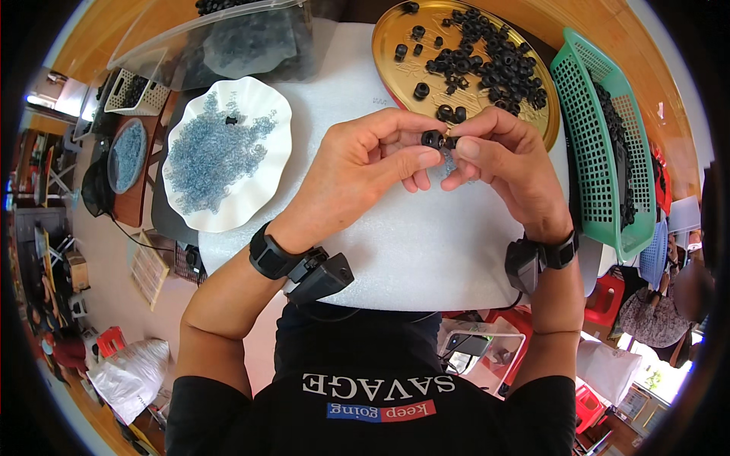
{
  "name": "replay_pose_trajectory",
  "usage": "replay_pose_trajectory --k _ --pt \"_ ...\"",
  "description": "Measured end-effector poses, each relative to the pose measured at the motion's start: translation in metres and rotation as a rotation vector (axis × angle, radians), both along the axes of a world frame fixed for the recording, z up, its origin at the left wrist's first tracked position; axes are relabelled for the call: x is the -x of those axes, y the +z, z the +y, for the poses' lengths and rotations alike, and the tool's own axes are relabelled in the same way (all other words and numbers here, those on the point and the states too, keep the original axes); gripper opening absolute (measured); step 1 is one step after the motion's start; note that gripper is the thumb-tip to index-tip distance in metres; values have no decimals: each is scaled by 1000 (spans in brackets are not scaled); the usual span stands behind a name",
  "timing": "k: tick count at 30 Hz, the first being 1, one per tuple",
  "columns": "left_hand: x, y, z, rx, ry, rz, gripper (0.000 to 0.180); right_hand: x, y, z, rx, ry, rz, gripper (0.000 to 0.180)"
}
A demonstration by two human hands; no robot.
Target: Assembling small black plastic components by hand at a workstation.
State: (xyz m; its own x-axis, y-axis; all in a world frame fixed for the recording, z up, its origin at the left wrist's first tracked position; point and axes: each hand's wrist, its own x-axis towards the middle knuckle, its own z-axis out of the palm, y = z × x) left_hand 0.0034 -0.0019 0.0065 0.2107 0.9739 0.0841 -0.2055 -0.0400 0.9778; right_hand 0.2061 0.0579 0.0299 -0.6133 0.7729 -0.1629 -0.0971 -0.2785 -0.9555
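My left hand (378, 156) pinches a small round black plastic piece (432, 139) between thumb and fingertips. Opposite it, my right hand (506, 154) closes on a smaller black piece (450, 142), and the two pieces meet or nearly meet; the fingers partly hide the contact. Beneath the right fingertips shows a little clump of bluish metal springs (462, 170); whether the hand holds them I cannot tell. Just beyond my hands, a round golden tray (397, 67) carries many loose black pieces. A white scalloped dish (275, 144) full of small springs stands to the left.
A green mesh basket (576, 152) of black parts borders the table (365, 258) on the right. At the back left sits a clear plastic bin (304, 53). Farther left are a bowl of springs (128, 156) and a white basket (152, 99). Straps with devices circle both wrists.
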Motion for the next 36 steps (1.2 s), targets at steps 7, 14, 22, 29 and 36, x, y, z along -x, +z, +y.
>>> replay_pose_trajectory --k 7,14,22,29,36 --pt "-2 -2 -1 -7 3 50 29 1 0 -2 8 -9 -42 14" --pt "-6 -1 -3 -72 57 196 26 7 3 -11 -90 -64 -137 13" --pt "-7 0 -2 -95 71 87 25 6 2 -11 -152 -81 -90 14" --pt "-2 0 1 0 3 -73 28 7 5 -11 -93 -48 -37 16" --pt "-2 1 1 -95 62 40 27 3 2 -6 25 -4 33 16"
